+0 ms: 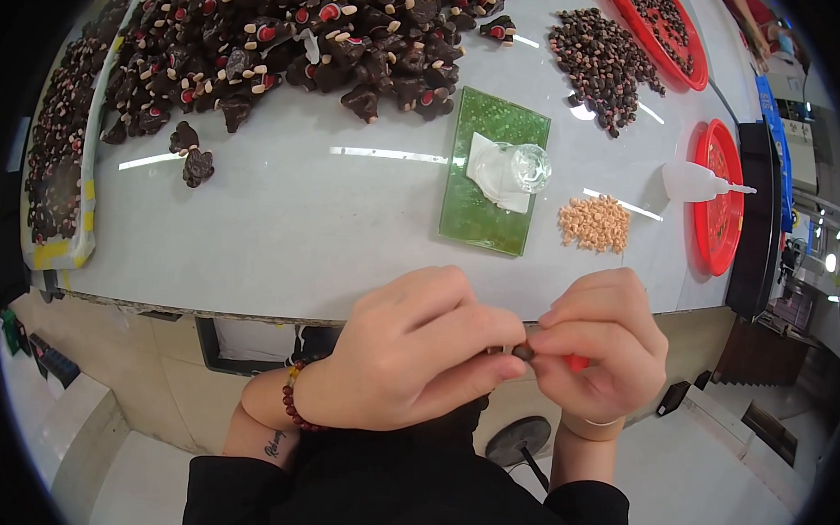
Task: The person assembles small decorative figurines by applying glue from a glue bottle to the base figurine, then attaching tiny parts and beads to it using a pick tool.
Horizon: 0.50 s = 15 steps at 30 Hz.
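At the near edge of the white table, my left hand (426,346) and my right hand (607,348) meet, both closed in a pinch. Between their fingertips sits a small dark brown rounded piece (523,352). A bit of red (576,362) shows inside the curl of my right fingers; what it belongs to is hidden. Beyond the hands lies a green slab (481,223) bearing a folded white tissue (486,172) and a small clear glass container (531,168). Right of the slab is a little heap of small tan pieces (594,223).
Dark brown figure-like pieces with tan and red parts form a big heap (289,50) at the far left. A filled tray (62,167) stands left of it. Rightward are a pile of small dark pieces (603,65), two red plates (715,240) and a white squeeze bottle (689,181).
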### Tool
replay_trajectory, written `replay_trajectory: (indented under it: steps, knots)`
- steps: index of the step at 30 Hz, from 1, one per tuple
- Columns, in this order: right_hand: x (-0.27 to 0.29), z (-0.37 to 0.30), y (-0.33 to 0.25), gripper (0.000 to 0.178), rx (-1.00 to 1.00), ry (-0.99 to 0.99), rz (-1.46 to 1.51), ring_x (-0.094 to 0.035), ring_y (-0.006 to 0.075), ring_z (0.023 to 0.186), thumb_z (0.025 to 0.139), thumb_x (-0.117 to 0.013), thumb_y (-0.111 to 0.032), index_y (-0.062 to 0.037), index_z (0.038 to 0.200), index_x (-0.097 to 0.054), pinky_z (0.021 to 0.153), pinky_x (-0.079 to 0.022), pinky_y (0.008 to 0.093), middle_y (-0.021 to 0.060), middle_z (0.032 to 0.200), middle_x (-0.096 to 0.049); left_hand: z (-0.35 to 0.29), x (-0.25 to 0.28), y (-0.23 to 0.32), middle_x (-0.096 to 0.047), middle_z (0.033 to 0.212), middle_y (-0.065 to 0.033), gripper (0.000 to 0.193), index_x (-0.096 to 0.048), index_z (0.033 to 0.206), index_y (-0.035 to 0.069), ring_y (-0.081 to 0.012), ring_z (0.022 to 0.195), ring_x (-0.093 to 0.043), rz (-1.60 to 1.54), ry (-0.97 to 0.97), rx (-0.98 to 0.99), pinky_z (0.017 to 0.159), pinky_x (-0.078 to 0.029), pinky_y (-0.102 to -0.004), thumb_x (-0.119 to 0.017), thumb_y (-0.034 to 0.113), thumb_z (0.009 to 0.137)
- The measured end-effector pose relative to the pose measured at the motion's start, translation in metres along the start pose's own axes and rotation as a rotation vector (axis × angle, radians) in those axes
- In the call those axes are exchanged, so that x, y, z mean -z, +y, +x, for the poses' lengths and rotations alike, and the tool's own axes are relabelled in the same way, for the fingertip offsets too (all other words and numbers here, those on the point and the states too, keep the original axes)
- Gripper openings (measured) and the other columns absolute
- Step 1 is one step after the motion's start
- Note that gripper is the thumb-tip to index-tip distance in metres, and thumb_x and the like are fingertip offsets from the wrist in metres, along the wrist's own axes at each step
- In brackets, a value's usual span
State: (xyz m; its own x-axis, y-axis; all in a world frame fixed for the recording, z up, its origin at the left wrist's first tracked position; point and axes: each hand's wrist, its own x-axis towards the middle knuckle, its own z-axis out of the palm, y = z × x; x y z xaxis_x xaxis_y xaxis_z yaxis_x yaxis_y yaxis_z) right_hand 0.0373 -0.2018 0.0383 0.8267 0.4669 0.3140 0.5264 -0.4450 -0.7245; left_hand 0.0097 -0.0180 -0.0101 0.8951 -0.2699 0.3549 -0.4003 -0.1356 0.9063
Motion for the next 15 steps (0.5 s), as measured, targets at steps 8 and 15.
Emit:
replay_trajectory:
  steps: [8,15]
  knots:
    - [-0.004,0.029,0.043,0.012,-0.168,0.216,-0.005,-0.054,0.0135,0.068,0.067,-0.065,0.005,0.0002,0.078,-0.062,0.061,-0.043,0.0239,0.007,0.079,-0.059,0.0,0.012,0.005,-0.057,0.077,-0.0094,0.029,-0.059,0.105,-0.005,-0.0131,0.066,-0.057,-0.451,0.078,0.24,0.06,-0.046,-0.0234,-0.06,0.017,0.086]
    - [-0.014,0.036,0.049,0.01,-0.069,0.216,-0.17,-0.058,0.015,0.072,0.069,-0.066,0.003,0.0003,0.078,-0.063,0.065,-0.045,0.024,0.0076,0.081,-0.061,-0.009,0.015,0.002,-0.056,0.076,-0.0086,0.027,-0.057,0.1,-0.005,-0.0129,0.064,-0.059,-0.763,0.173,0.318,0.058,-0.048,-0.023,-0.064,0.016,0.084]
